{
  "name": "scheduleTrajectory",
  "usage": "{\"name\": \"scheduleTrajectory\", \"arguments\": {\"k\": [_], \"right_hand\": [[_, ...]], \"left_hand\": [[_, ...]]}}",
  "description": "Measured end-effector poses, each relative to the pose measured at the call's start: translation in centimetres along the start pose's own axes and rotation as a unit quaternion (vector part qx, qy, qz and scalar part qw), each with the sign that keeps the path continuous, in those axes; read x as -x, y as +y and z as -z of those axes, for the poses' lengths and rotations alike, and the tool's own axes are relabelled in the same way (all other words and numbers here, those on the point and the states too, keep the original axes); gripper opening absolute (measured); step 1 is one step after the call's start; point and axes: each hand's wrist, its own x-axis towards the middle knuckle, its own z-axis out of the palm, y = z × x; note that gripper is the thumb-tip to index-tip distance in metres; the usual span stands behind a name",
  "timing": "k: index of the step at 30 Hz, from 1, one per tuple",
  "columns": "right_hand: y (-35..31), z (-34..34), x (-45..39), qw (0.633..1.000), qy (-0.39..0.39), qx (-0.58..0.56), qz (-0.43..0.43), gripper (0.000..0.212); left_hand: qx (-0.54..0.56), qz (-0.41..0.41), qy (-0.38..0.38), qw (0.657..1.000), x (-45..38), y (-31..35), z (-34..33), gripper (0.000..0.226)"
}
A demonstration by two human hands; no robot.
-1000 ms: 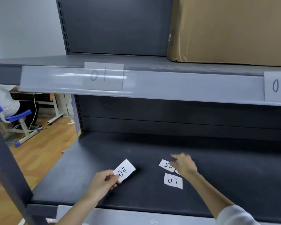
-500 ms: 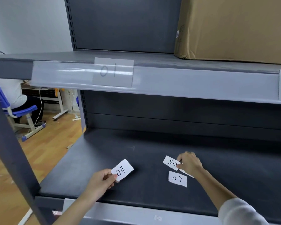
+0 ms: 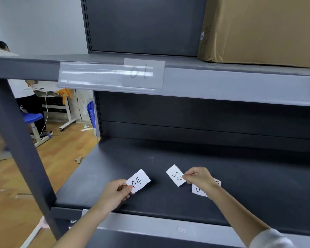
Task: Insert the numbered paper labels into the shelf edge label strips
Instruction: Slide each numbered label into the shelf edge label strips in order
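Observation:
My left hand pinches a white paper label marked 04 by its lower left corner, just above the dark lower shelf. My right hand pinches the right edge of the label marked 05, lifted slightly off the shelf. Beneath that wrist lies another label, partly hidden. On the upper shelf edge, the clear label strip holds a label marked 01. The lower shelf's label strip runs along the front edge.
A large cardboard box stands on the upper shelf at the right. A dark slanted upright crosses the left side. Behind it a person sits on a blue chair over a wooden floor.
My right hand closed on the 05 label and lifted it a little; its wrist now covers part of the 07 label. The view shifted leftward. My left hand keeps the 04 label.

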Motion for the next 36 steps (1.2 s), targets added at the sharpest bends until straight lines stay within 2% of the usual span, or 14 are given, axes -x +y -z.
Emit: {"name": "scheduleTrajectory", "arguments": {"k": [5, 8, 10, 14, 17, 20, 24, 27, 29, 31, 34, 36], "right_hand": [[0.0, -3.2, 2.5, 0.999, -0.033, -0.03, -0.013, 0.009], [0.4, -4.6, 3.5, 0.999, -0.02, -0.028, -0.019, 0.038], [0.7, -5.2, 3.8, 1.0, -0.018, -0.016, -0.02, 0.043], [1.2, -5.9, 4.6, 1.0, 0.014, 0.012, -0.006, 0.02], [1.9, -5.9, 4.9, 0.997, 0.074, 0.033, 0.0, 0.023], [2.6, -5.9, 5.1, 0.988, 0.125, 0.086, -0.022, 0.028], [2.8, -5.1, 5.9, 0.968, 0.145, 0.196, -0.056, 0.049], [2.6, -5.0, 5.9, 0.954, 0.139, 0.257, -0.071, 0.048], [2.1, -5.0, 6.1, 0.952, 0.123, 0.271, -0.07, 0.037], [1.6, -4.8, 6.3, 0.952, 0.11, 0.279, -0.058, 0.02], [0.8, -4.6, 6.7, 0.952, 0.103, 0.287, 0.018, 0.026], [-0.3, -5.3, 7.2, 0.974, 0.052, 0.197, 0.101, 0.024]], "left_hand": [[-0.005, -0.018, -0.023, 1.0, 0.4, 0.0, 0.7, 0.032], [-0.017, -0.021, -0.037, 0.999, 0.4, -0.3, 1.0, 0.03], [-0.017, -0.017, -0.042, 0.999, 0.3, -0.6, 0.9, 0.029], [-0.025, -0.022, -0.055, 0.998, 0.5, -0.7, 0.8, 0.027], [-0.023, -0.023, -0.071, 0.997, 0.8, -0.6, 0.4, 0.024], [-0.024, -0.024, -0.073, 0.997, 1.3, -0.4, -0.3, 0.025], [-0.029, -0.022, -0.078, 0.996, 2.3, 0.0, -1.0, 0.027], [-0.035, -0.021, -0.081, 0.996, 3.4, 0.5, -1.0, 0.027], [-0.049, -0.028, -0.086, 0.995, 4.0, 0.8, -0.8, 0.03], [-0.063, -0.034, -0.083, 0.994, 4.4, 1.0, -0.3, 0.035], [-0.097, -0.044, -0.08, 0.991, 4.7, 0.9, 0.8, 0.035], [-0.132, -0.054, -0.098, 0.985, 4.6, 0.7, 1.8, 0.033]]}}
